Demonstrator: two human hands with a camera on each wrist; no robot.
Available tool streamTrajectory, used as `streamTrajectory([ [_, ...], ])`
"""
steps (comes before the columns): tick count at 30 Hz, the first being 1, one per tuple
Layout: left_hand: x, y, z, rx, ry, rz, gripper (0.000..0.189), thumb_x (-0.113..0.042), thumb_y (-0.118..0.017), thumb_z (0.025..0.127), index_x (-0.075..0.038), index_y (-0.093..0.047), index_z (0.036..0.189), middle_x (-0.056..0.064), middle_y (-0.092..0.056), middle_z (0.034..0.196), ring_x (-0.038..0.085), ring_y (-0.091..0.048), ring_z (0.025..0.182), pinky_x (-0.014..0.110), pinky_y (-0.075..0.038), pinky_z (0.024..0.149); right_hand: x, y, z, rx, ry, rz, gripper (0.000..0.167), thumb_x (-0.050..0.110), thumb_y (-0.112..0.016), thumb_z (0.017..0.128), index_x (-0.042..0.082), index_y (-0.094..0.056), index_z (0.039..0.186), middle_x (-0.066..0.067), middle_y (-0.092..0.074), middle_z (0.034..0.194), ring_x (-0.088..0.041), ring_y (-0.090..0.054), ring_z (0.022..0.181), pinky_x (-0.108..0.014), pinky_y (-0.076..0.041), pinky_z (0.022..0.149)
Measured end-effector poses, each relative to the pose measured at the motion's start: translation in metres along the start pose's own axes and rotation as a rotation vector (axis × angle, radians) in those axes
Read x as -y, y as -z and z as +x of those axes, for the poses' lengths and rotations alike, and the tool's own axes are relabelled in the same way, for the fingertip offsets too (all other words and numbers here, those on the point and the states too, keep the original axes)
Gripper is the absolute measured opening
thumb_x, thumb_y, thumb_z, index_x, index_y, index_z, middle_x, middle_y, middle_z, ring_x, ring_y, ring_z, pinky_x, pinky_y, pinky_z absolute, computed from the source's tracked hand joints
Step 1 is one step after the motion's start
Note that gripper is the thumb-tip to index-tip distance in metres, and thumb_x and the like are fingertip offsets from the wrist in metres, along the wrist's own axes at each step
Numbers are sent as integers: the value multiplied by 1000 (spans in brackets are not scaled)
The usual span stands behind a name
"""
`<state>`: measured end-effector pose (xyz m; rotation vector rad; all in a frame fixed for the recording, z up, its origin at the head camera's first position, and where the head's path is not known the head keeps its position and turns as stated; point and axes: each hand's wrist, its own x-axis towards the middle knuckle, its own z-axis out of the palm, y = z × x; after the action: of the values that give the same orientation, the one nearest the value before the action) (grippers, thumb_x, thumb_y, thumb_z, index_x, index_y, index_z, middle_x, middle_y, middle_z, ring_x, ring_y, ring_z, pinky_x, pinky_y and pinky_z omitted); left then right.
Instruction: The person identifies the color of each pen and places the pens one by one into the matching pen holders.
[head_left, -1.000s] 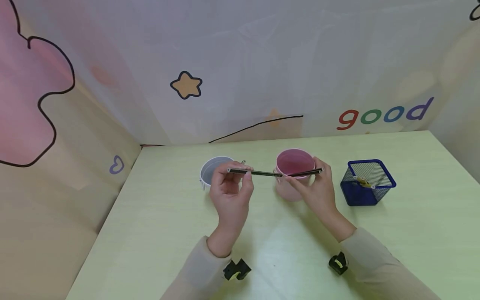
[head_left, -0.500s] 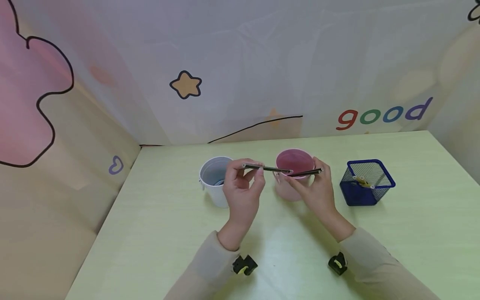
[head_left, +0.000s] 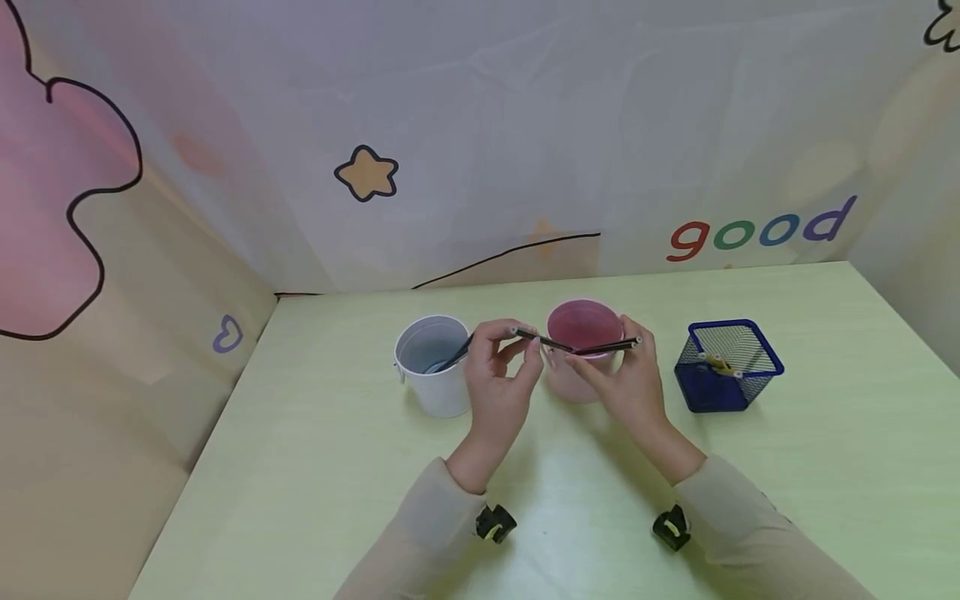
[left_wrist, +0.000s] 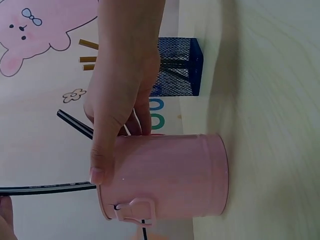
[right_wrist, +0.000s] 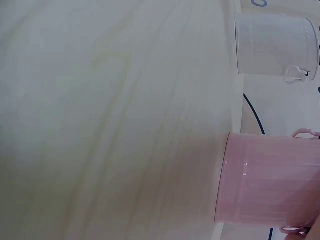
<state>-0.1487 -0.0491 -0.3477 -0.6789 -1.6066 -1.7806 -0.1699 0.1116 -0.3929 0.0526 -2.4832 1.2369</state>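
My left hand pinches a dark pencil between thumb and fingers. The pencil slants down to the right, its lower end at the mouth of the pink bucket. My right hand grips that bucket's right side, the thumb lying over the rim in the left wrist view. A second dark pencil leans out of the bucket past the right hand; the left wrist view shows this leaning pencil sticking up beyond the hand. The bucket's inside bottom is hidden.
Left of the hands stands a white bucket with dark pencils leaning in it. To the right is a blue mesh pen holder with several yellow pencils. All stand on a pale green table before a printed backdrop.
My left hand has moved right with its pencil, whose far end now tilts down to the pink bucket. More of the white bucket shows. The right hand keeps its hold.
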Motion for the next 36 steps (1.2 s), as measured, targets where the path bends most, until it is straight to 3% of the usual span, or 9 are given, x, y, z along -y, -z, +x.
streamTrajectory([
  [14,10,-4,-2,39,9,112,19,13,-60,83,8,-52,99,23,-53,98,17,-55,94,30,-55,82,-1,1,-1,-5,-13,-6,92,28,-82,74,-9,-31,141,-29,-32,141,-44,-41,126,-57,-38,102],
  [22,16,-7,-3,56,15,122,17,11,-60,85,8,-53,99,23,-54,98,34,-57,91,31,-55,83,1,2,-1,12,-29,2,91,29,-81,75,-7,-31,142,-28,-31,142,-43,-42,126,-57,-39,102],
  [36,30,-13,-7,59,85,181,16,8,-61,85,6,-55,99,19,-57,97,30,-59,92,29,-56,78,0,1,0,-1,-22,24,84,28,-82,74,-3,-37,138,-28,-33,141,-43,-42,127,-57,-37,103],
])
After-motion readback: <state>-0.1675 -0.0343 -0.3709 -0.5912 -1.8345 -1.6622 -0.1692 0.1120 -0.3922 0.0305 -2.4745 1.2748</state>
